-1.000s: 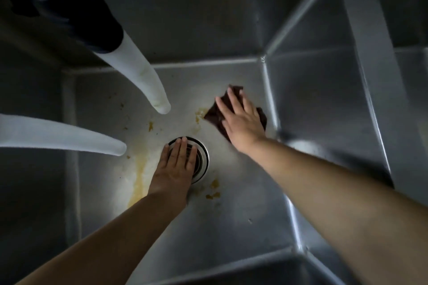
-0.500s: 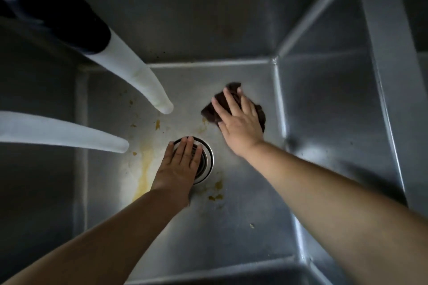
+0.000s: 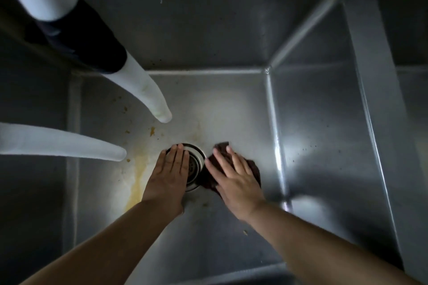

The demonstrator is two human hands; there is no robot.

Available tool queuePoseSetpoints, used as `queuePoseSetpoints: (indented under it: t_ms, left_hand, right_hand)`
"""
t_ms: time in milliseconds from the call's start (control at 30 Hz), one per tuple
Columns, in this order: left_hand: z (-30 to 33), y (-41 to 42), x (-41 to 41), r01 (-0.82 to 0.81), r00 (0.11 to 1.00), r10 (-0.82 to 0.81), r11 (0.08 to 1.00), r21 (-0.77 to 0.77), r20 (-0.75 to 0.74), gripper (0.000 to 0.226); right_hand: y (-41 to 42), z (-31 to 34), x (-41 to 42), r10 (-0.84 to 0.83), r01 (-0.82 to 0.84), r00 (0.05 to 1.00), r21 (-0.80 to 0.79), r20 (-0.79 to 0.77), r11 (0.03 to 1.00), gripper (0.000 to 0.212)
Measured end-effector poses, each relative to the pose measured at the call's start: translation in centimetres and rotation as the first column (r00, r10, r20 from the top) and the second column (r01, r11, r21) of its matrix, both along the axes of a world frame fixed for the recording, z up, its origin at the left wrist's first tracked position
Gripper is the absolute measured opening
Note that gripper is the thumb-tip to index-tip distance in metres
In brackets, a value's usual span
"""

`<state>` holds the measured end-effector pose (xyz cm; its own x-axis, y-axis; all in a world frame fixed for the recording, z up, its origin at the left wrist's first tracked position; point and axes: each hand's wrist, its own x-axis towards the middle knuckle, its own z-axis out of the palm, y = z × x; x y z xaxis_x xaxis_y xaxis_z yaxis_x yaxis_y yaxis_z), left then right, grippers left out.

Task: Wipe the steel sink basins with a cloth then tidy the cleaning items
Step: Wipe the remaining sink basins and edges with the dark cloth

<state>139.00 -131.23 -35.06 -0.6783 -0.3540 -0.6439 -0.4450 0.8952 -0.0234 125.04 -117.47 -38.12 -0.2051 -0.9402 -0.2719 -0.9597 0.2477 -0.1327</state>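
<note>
Brushed steel basin (image 3: 231, 104), dark cloth (image 3: 253, 168)

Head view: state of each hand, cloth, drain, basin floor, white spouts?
left hand: flat, fingers straight, resting on the drain
right hand: flat, pressing the cloth
cloth: dark, bunched under right hand, beside drain
drain: partly covered
basin floor: yellow-brown stains left of drain
white spouts: no water visible

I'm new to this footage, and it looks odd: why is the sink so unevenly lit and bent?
Head view: light pools on the basin floor around the drain; glare streaks the right wall; edges fall dark; the wide lens bows straight rims; the right hand on the cloth looks slightly blurred.
</note>
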Motion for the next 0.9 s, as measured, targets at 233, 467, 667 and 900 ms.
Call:
queuePoseSetpoints:
  t_ms: [233,467,667,900]
  left_hand:
    - [-0.5,-0.2,0.0,-0.009,1.0,0.008,1.0,0.008,0.007,0.123]
    - [-0.4,0.0,-0.3,0.004,0.999,-0.003,1.0,-0.016,0.054,0.125]
    - [0.2,0.1,-0.1,-0.005,0.999,0.006,1.0,-0.027,0.031,0.128]
    - [0.9,1.2,1.7,-0.146,0.988,0.144,0.989,-0.023,-0.063,0.123]
  right_hand:
    - [-13.6,-0.8,-7.4,0.011,-0.012,1.0,-0.036,-0.008,0.999,0.058]
    - [-17.7,-1.5,-8.8,0.021,-0.02,1.0,-0.077,0.006,0.997,0.055]
    - [-11.2,-1.2,-4.9,-0.036,0.039,0.999,-0.079,0.033,0.996,0.057]
    - [-0.8,0.3,1.8,0.068,-0.067,0.996,-0.011,0.051,0.998,0.068]
